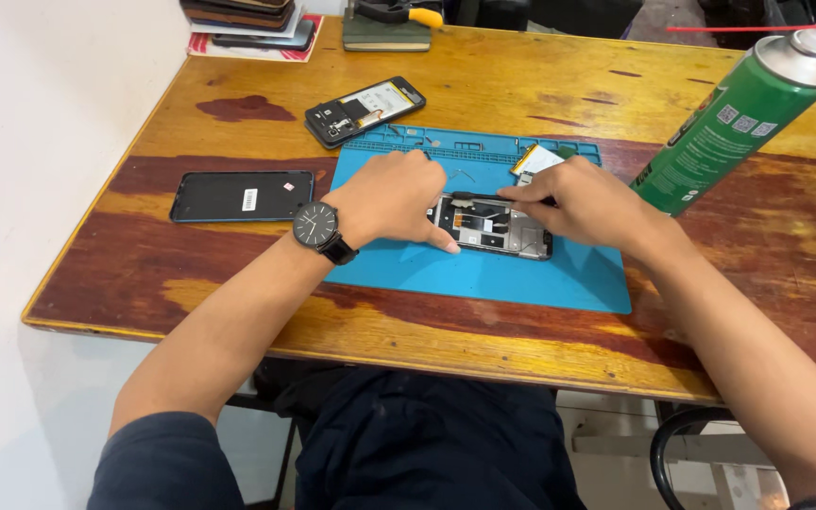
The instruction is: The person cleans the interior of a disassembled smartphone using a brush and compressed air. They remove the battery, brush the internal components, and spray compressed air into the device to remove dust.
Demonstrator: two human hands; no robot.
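Table (pixel 484 340) of worn wood carried your blue mat (pixel 521 279) | green spray can (pixel 724 118) stood right | opened phone (pixel 493 229) lay mid-mat | your left hand (pixel 394 194) pressed it, fingers together | your right hand (pixel 583 200) pinched a black tool (pixel 479 196).

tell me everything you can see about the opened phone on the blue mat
The phone lies flat on the blue mat, back cover off, long side running left to right. Its frame looks grey metal, with dark parts and silvery shields showing inside. The left hand presses on its left end, fingertips on the near corner. The right hand rests over its right end and holds a thin black tool along its far edge.
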